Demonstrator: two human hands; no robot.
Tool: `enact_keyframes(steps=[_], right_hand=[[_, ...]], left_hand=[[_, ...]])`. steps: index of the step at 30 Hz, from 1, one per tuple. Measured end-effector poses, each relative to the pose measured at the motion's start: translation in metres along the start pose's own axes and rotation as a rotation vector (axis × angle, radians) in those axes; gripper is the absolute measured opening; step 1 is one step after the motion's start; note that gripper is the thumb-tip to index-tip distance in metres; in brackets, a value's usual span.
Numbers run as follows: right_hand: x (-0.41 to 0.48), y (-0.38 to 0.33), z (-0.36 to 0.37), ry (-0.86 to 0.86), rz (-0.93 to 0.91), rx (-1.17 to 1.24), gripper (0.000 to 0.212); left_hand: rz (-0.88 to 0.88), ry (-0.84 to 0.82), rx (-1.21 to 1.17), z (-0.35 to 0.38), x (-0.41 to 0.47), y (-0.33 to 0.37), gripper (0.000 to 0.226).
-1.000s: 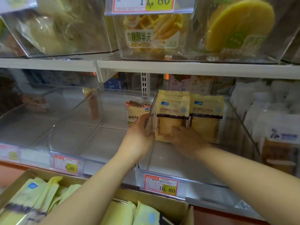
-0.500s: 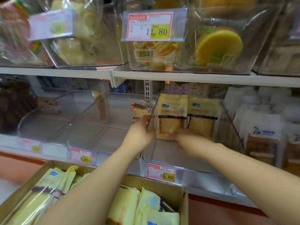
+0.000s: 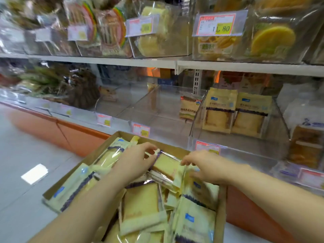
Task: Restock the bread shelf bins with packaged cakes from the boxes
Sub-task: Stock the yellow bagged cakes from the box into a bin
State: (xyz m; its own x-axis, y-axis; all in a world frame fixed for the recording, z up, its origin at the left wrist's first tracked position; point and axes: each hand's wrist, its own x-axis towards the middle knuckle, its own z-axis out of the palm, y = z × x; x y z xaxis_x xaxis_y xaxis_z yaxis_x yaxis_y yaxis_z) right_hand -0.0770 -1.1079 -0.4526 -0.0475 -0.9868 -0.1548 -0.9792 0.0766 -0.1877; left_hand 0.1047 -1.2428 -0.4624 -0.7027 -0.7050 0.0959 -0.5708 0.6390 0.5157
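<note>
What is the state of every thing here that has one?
cardboard box, open, filled with cake packs
top cake pack, lying, held at both ends
left hand, holds the top cake pack
right hand, pinches the top cake pack
clear bin, holds two packs upright at back

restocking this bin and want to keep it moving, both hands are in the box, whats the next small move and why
Probably close the left hand and right hand on the cake packet they flank and lift it toward the clear bin, which holds only two matching packets at its back.
</note>
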Motion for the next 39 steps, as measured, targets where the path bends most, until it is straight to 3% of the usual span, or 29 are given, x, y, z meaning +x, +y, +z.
enact_keyframes(steps=[5,10,16,20,22,26,30,32,35,39], right_hand=[[0.013,-0.009,0.021,-0.163,0.048,0.032,0.056],[0.013,-0.005,0.018,-0.241,0.092,0.077,0.051],[0.002,-0.008,0.020,-0.104,0.024,-0.004,0.013],[-0.011,-0.012,0.005,-0.010,-0.004,0.043,0.011],[-0.018,-0.014,-0.006,0.057,-0.029,0.051,0.011],[-0.030,-0.013,-0.025,0.172,-0.078,0.098,0.015],[-0.038,-0.013,-0.039,0.295,-0.113,0.169,0.021],[-0.041,-0.014,-0.045,0.354,-0.123,0.187,0.025],[-0.045,-0.016,-0.055,0.414,-0.146,0.220,0.028],[-0.051,-0.022,-0.072,0.444,-0.172,0.249,0.026]], left_hand=[[-0.007,-0.041,0.192,0.011,-0.025,-0.024,0.036],[-0.005,-0.053,0.225,0.022,-0.035,-0.039,0.050],[-0.124,-0.003,0.190,0.025,-0.034,-0.040,0.054],[-0.214,0.016,0.142,0.020,-0.031,-0.034,0.054],[-0.248,0.031,-0.025,0.018,-0.028,-0.031,0.051],[-0.383,0.173,-0.644,0.017,-0.022,-0.021,0.054],[-0.555,0.281,-0.994,0.024,-0.015,-0.009,0.070],[-0.593,0.251,-1.157,0.028,-0.010,-0.002,0.051],[-0.632,0.276,-1.247,0.031,-0.007,0.008,0.007],[-0.456,0.361,-1.080,0.020,-0.010,0.018,0.027]])
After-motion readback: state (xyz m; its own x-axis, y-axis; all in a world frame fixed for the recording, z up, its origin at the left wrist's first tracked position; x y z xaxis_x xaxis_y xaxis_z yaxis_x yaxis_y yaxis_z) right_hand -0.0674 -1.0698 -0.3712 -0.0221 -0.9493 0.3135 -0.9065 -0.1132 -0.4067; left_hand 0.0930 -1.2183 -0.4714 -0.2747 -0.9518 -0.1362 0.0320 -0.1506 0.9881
